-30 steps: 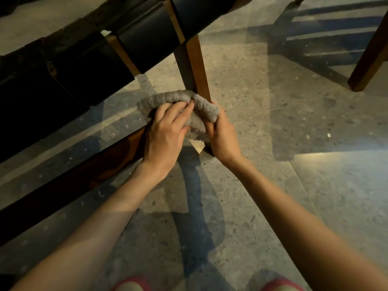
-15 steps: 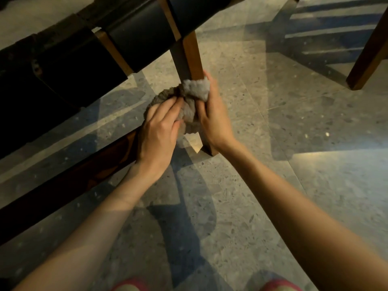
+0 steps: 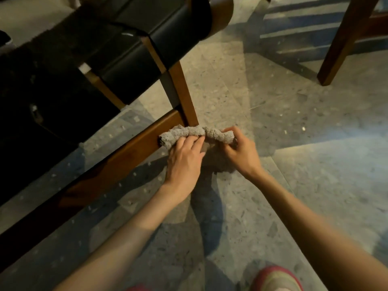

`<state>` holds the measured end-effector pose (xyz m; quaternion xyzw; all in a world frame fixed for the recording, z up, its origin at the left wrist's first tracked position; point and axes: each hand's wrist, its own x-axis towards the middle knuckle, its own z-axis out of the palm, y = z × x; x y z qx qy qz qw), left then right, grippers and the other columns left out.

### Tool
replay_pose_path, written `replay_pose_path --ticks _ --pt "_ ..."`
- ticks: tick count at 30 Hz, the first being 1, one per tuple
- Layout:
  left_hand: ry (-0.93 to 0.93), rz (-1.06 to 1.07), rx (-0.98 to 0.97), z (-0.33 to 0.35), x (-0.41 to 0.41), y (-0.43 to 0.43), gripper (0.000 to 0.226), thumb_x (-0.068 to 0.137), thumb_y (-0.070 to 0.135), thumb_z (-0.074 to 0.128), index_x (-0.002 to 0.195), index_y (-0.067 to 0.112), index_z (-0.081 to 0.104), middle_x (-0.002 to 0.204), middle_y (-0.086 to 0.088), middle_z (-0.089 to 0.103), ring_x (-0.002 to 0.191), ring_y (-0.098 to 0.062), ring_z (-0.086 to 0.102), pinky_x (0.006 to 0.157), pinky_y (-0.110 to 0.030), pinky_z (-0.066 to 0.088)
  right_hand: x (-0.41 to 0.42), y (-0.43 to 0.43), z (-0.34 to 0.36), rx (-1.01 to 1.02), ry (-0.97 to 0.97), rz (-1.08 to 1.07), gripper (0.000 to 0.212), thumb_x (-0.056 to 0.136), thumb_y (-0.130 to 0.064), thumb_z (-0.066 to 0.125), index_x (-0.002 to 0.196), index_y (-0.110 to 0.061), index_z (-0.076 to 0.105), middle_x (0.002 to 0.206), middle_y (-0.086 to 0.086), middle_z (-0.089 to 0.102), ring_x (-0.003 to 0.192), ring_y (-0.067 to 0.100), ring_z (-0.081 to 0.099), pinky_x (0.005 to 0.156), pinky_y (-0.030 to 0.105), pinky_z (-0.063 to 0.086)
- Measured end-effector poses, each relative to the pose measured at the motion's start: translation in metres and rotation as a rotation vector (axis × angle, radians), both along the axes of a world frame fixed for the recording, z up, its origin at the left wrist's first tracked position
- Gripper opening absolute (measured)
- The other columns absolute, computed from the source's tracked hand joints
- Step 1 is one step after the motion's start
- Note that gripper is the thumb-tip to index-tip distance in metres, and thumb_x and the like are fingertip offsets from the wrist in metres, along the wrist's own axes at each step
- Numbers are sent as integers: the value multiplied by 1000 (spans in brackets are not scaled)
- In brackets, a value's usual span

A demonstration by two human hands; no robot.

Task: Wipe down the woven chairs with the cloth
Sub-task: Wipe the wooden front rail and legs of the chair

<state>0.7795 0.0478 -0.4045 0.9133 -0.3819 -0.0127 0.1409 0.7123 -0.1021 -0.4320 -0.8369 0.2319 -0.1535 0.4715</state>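
Observation:
A grey fluffy cloth [image 3: 184,133] is bunched around the foot of a wooden chair leg [image 3: 182,91], where the low side rail [image 3: 126,152] joins it. The chair has a seat of wide black woven straps [image 3: 134,57]. My left hand [image 3: 184,158] presses the cloth against the end of the rail, fingers laid over it. My right hand [image 3: 239,150] grips the cloth's right end with curled fingers, just right of the leg. The leg's foot is hidden behind the cloth.
The floor is grey speckled tile [image 3: 294,185]. A second chair's wooden leg [image 3: 340,45] stands at the upper right. My pink slippers [image 3: 277,278] show at the bottom edge.
The cloth and both hands slid down the chair leg to its foot. The cloth spread out sideways from a tight wrap, and the view shifted to show more of the seat.

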Motion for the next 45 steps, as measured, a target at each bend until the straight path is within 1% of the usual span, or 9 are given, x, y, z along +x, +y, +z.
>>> replay_pose_path --ticks 5,9,16,22,25,31,38,42,45 --pt "383 16 -131 36 -10 -36 48 98 23 47 143 11 35 144 -6 39 134 -19 32 107 -27 27 -9 -26 50 15 118 -125 16 84 -20 62 91 -32 54 81 -3 67 75 14 62 67 36 50" --pt "702 37 -43 86 -16 -54 42 97 24 48 136 11 39 144 -8 37 132 -20 36 98 -24 31 -20 -36 110 23 305 -75 14 82 -21 65 89 -26 54 77 -5 64 75 16 61 63 32 45" --pt "911 64 64 222 -37 -53 46 96 25 52 133 7 32 137 -13 46 126 -27 46 96 -33 39 -36 -33 270 37 520 7 15 83 -18 67 95 -14 58 89 5 65 87 24 60 72 36 47" --pt "857 223 48 385 -33 -30 46 91 33 60 122 10 34 112 -4 63 107 -24 60 79 -36 46 -31 -13 455 -7 571 116 15 82 -21 68 91 -21 56 80 -9 57 80 17 59 68 33 48" --pt "769 288 -71 474 -24 0 51 87 35 65 118 15 30 111 -7 64 99 -26 63 66 -32 42 -23 6 549 -17 565 221 17 84 -24 68 95 -25 55 79 -17 53 73 4 53 59 19 40" --pt "449 215 -244 606 -3 74 27 86 19 66 111 14 61 112 -5 44 103 -14 42 75 -17 37 -1 50 689 -78 519 444 18 84 -21 68 94 -27 54 94 -2 61 85 14 58 75 31 52" --pt "475 334 -278 669 2 158 14 91 17 59 104 14 62 103 1 62 98 -14 57 90 -43 48 21 87 737 -339 510 575 31 85 -34 67 112 -25 54 105 -3 52 91 14 53 77 27 49" --pt "430 478 -260 679 -10 208 11 91 21 60 102 20 63 101 6 63 86 -4 56 77 -25 50 28 116 738 -523 491 667 28 84 -42 67 105 -27 57 123 0 45 106 14 45 80 23 43" --pt "438 536 -251 684 -13 249 11 90 21 60 101 20 64 99 8 62 82 -1 54 65 -10 39 33 147 739 -663 469 701 24 83 -45 67 100 -28 64 147 3 27 130 22 26 94 34 41"
